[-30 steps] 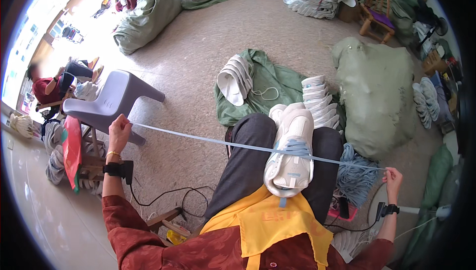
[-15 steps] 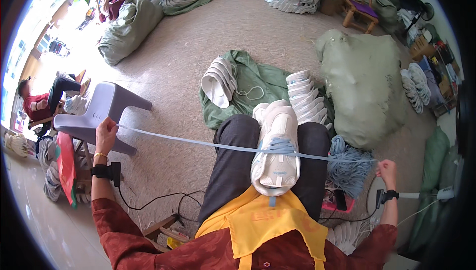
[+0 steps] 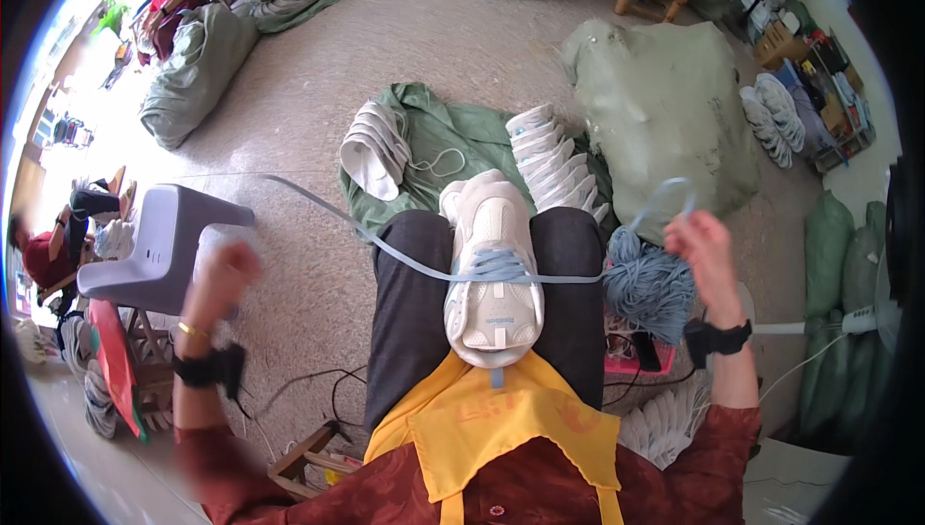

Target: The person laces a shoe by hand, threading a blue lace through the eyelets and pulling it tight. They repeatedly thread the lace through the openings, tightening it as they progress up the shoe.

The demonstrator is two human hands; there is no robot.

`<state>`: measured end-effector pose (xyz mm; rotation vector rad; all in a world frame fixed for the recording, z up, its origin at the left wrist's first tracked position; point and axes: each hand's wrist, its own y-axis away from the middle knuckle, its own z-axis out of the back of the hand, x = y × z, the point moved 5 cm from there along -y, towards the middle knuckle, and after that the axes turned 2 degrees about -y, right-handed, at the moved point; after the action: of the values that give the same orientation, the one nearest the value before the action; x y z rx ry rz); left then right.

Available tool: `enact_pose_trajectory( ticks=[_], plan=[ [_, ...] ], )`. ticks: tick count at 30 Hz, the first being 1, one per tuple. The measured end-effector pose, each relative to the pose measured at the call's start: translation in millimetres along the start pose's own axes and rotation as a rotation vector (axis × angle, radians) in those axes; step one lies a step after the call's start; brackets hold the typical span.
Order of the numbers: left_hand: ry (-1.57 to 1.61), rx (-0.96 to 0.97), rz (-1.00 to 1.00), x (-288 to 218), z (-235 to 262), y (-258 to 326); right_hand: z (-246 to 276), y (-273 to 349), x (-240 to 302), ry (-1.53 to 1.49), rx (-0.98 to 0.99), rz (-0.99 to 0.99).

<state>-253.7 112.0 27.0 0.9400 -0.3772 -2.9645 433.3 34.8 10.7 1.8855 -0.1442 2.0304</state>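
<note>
A white and cream sneaker [image 3: 488, 318] rests between my knees, its toe pointing away from me. Its pale blue shoelace [image 3: 405, 261] crosses the laced part and runs out to both sides. The lace's left end hangs free in the air, arching above and apart from my left hand [image 3: 227, 279]. That hand is smeared by motion, so its fingers cannot be read. To the right, the lace rises in a loop and ends at the curled fingers of my right hand [image 3: 703, 246], which appear closed on it. A bundle of blue laces [image 3: 650, 284] lies below that hand.
Ahead, stacked shoe uppers [image 3: 554, 159] and more uppers [image 3: 373, 151] lie on a green cloth [image 3: 462, 130]. A large green sack [image 3: 665, 111] stands at right. A grey plastic chair [image 3: 154, 246] is beside my left hand. Two people sit at far left. Cables cross the floor.
The lace was stretched taut between both hands; it is slack now. My left hand has let go of its end and moved lower. My right hand has risen and come inward. The view has shifted.
</note>
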Motion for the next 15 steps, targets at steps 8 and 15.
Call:
enact_pose_trajectory(
  ticks=[8,15],
  plan=[
    [0.61,0.492,-0.145,-137.6,-149.3,56.4,-155.9,67.3,6.4,0.265,0.547,-0.016],
    [0.606,0.269,-0.298,-171.1,-167.2,35.3,-177.5,37.4,1.3,0.147,0.423,0.273]
  ],
)
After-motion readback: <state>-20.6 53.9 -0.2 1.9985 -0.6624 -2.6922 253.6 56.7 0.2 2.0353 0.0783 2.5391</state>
